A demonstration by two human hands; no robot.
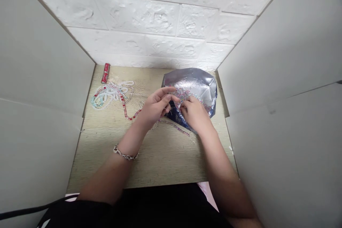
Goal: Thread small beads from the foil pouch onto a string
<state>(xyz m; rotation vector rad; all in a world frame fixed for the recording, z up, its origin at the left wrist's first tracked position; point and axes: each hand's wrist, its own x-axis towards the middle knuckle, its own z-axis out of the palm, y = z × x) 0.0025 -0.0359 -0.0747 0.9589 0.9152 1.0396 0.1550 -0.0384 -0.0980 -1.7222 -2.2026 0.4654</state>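
Note:
My left hand and my right hand meet over the near edge of a shiny silver-and-blue pouch on the wooden desk. Both hands pinch a tangle of small pink and clear bead strands lying on the pouch. One thin beaded strand trails from under my hands toward me. A chain bracelet is on my left wrist.
A heap of white, red and pale green bead strings lies at the desk's back left, with a small red tube behind it. White panels wall in the desk on both sides; a white brick-pattern wall stands behind.

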